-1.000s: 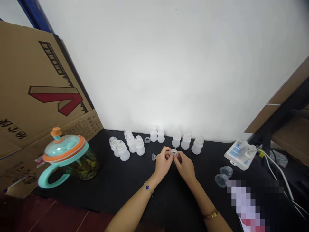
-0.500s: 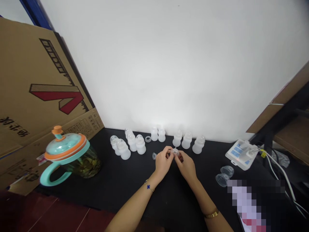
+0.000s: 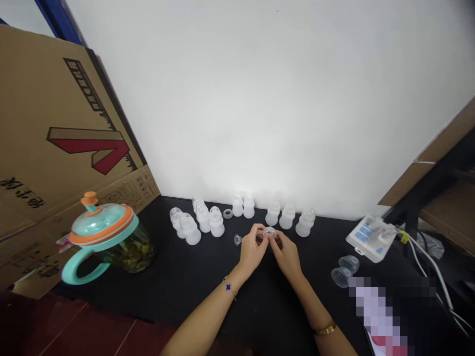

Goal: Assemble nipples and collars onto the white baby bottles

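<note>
My left hand (image 3: 251,250) and my right hand (image 3: 287,255) meet over the black table (image 3: 193,282), fingertips pinched together on a small translucent ring-shaped cap (image 3: 269,231). A tiny clear teat-like piece (image 3: 237,240) lies just left of my left hand. Behind the hands stand several small frosted white bottles: a cluster at the left (image 3: 195,222), a pair in the middle (image 3: 243,206) and three at the right (image 3: 289,217). A loose white ring (image 3: 227,213) lies between the left cluster and the middle pair.
A teal and orange lidded jug (image 3: 106,240) with leaves inside stands at the left, before a leaning cardboard box (image 3: 55,143). Two clear domed caps (image 3: 343,271) lie at the right, near a white power strip (image 3: 369,237) with cables. A white wall rises behind.
Both hands stay pinched on the small cap with only slight finger shifts. The view has drifted a little.
</note>
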`<state>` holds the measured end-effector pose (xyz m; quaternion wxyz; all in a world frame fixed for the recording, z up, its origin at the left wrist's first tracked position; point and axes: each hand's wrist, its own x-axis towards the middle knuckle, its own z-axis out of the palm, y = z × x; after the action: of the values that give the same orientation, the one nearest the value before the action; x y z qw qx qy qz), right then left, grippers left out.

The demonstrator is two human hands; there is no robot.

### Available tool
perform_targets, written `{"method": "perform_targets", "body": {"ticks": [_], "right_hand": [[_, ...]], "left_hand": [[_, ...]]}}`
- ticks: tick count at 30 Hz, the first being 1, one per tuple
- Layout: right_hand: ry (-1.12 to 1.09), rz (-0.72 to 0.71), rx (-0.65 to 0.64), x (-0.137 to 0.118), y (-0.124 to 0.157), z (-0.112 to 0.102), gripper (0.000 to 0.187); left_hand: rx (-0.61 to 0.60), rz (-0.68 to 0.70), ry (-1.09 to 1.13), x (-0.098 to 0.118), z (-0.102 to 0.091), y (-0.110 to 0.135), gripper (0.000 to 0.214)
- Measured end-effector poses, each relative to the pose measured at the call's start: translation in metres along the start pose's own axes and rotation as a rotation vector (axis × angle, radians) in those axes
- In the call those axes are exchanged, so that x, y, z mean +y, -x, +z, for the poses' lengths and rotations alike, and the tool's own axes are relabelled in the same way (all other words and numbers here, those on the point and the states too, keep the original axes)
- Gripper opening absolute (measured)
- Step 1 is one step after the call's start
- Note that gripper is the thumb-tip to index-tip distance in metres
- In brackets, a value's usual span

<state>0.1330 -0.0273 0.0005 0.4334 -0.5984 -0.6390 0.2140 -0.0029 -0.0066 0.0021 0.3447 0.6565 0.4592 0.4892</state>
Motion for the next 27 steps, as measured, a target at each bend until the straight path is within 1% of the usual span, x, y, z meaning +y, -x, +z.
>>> {"method": "perform_targets", "body": {"ticks": [4,13,22,27], "right_hand": [[0.014,0.002,-0.002,0.0005,-0.0012,0.0001,0.035],[0.025,-0.011,-0.025,0.0029,-0.0012,0.0006,0.037],[0.040,-0.002,-0.033,0.0038,-0.0007,0.0002,0.035],[0.032,-0.023,-0.040,0.0032,-0.0003,0.0005,0.032]], "left_hand": [[0.001,-0.001,-0.055,0.0005,0.0001,0.0011,0.014],[-0.004,0.016,-0.064,0.0026,-0.0003,0.0008,0.014],[0.006,0.017,-0.099,0.0008,0.0008,0.0014,0.014],[0.019,0.019,-0.115,-0.0002,0.0002,0.0015,0.015]]}}
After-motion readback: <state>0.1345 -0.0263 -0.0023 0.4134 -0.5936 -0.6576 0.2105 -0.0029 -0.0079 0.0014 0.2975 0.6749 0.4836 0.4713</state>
